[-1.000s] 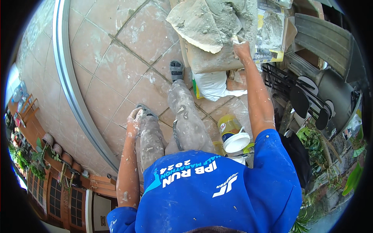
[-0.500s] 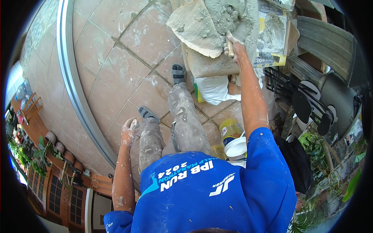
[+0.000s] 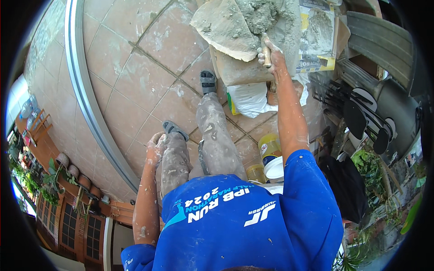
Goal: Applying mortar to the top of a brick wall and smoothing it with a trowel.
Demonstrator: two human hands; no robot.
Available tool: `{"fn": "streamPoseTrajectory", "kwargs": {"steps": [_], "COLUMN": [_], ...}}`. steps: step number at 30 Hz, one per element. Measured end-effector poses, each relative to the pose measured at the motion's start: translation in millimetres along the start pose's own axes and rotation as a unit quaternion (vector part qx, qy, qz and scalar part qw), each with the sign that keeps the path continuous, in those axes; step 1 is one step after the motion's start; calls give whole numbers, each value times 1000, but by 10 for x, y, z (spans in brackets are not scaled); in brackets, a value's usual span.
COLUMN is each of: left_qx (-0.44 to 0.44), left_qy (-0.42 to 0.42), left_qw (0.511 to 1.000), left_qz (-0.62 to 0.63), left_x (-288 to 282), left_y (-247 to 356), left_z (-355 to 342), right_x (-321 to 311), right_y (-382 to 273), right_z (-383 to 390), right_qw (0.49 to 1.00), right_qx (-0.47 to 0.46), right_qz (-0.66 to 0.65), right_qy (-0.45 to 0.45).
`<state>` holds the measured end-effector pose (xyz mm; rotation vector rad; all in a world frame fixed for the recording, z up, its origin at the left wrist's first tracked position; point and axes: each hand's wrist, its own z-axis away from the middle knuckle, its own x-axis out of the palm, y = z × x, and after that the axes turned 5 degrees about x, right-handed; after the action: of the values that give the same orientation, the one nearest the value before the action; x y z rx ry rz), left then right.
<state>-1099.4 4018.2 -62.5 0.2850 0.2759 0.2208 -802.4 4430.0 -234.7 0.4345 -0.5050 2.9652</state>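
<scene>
My right hand [image 3: 273, 58] grips the light handle of a tool [image 3: 266, 54], probably a trowel, whose blade I cannot make out, at the near side of a grey cement-like mix [image 3: 260, 16]. The mix lies on dusty board and paper [image 3: 221, 31], beside a printed yellow-and-white sack [image 3: 315, 34]. My left hand [image 3: 156, 144] hangs by my left leg with loosely bent fingers and nothing in them. Both hands are spattered with pale residue, as are my grey trousers.
White sacks [image 3: 248, 99] lie below the board. Yellow buckets [image 3: 269, 147], one with a white lid, stand right of my legs. Dark stacked metal items [image 3: 357, 122] fill the right. A long metal rail [image 3: 88, 99] crosses the tiled floor [image 3: 149, 54]; potted plants [image 3: 72, 176] line the left.
My right hand has moved slightly down and left from the upper mix, the tool's handle now showing upright in it. My left hand has shifted only slightly.
</scene>
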Motion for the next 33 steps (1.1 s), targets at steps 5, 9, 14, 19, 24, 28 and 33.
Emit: {"fn": "streamPoseTrajectory", "kwargs": {"steps": [5,9,14,19,24,28,33], "left_qx": [-17,-8,2,10,9,15,27], "left_qy": [32,33,22,28,59,69,91], "left_qw": [999,999,996,993,992,990,986], "left_qz": [17,40,91,110,108,121,139], "left_x": [-60,-19,33,33,42,33,34], "left_y": [-59,-72,-293,-478,-540,-752,-957], "left_z": [73,79,8,10,85,69,38], "right_x": [-50,-122,-150,-82,-74,-5,36], "right_y": [147,142,165,118,77,18,-30], "right_z": [242,342,431,558,670,763,793], "right_qw": [999,999,994,994,991,989,986], "right_qx": [-7,-21,-47,-55,-80,-67,-67], "right_qz": [25,37,94,90,103,132,149], "right_qy": [-22,-26,16,22,44,27,44]}}
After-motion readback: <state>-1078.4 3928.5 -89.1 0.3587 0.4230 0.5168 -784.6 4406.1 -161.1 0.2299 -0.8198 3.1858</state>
